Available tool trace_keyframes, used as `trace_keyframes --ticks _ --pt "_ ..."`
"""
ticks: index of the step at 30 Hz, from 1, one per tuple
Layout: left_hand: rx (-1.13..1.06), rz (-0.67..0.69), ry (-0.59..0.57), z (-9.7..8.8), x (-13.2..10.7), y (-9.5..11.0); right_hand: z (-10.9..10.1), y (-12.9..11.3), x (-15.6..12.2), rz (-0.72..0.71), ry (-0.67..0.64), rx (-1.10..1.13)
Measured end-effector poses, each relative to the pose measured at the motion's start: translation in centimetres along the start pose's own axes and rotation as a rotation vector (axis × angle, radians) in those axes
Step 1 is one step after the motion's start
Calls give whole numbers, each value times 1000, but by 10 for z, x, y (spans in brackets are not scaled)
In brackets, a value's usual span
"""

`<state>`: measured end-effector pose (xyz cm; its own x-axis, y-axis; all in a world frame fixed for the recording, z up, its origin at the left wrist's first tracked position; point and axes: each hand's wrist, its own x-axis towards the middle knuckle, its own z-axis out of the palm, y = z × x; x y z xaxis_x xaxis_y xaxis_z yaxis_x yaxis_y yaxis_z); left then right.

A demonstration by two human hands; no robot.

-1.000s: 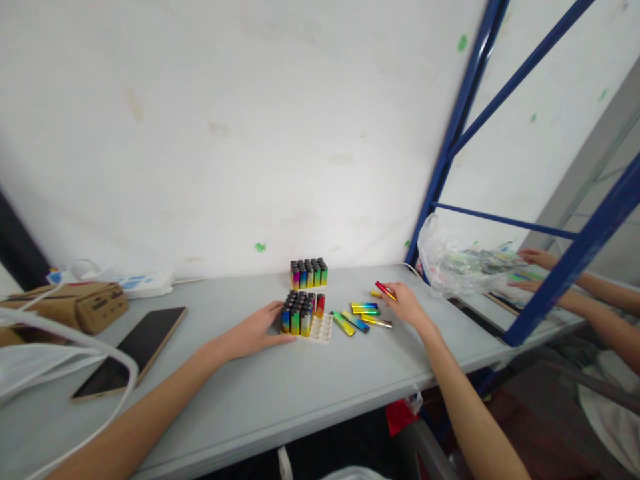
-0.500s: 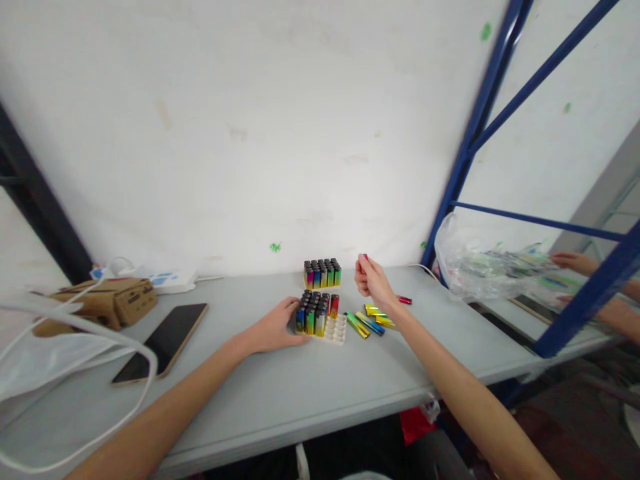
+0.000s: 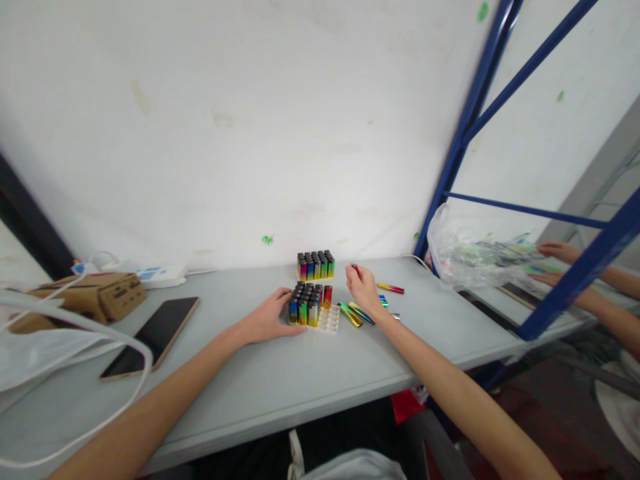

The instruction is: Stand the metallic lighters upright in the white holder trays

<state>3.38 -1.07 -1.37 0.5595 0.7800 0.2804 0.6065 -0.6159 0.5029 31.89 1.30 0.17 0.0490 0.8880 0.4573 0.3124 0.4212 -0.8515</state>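
Note:
Upright lighters (image 3: 303, 308) with black tops and shiny coloured bodies fill the left and back of a white holed tray (image 3: 329, 321). A red lighter (image 3: 327, 297) stands at their right; the tray's front right holes are bare. My left hand (image 3: 273, 317) clasps the tray's left side, thumb along the front and fingers behind. Right of the tray, my right hand (image 3: 363, 288) is a closed fist raised over the table, a lighter's dark tip (image 3: 355, 267) poking out above. Loose lighters (image 3: 356, 315) lie beneath that wrist, partly hidden. A red and yellow lighter (image 3: 391, 289) lies farther right.
Behind stands a second block of lighters (image 3: 316, 267) by the wall. A phone (image 3: 153, 339), a cardboard box (image 3: 107, 295) and a white cable (image 3: 143, 347) are at left. To the right are a blue metal post (image 3: 450, 157), a plastic bag (image 3: 450, 250) and another person's hands (image 3: 565, 257).
My right fist has come down a little and nearer to the tray, still closed. My left hand keeps its hold on the tray. The whole view has shifted slightly.

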Motion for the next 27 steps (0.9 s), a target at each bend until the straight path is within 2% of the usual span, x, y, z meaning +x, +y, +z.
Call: trace_keyframes --ticks 3,6,11,18,23,27 --pt "13 -5 -10 -1 0 1 3 -5 -3 -60 -6 -79" --pt "13 -6 -3 -1 0 1 7 -4 -6 -66 -76 -132" --pt "9 -5 0 -1 0 -1 9 -2 -9 -90 -113 -196" --pt "12 22 1 2 2 -8 -18 -23 -8 -301 -284 -320" --pt "8 24 11 3 3 -11 -33 -28 -7 -417 -319 -517" --pt "7 7 -6 4 2 -11 -28 -26 -10 -379 -429 -585"
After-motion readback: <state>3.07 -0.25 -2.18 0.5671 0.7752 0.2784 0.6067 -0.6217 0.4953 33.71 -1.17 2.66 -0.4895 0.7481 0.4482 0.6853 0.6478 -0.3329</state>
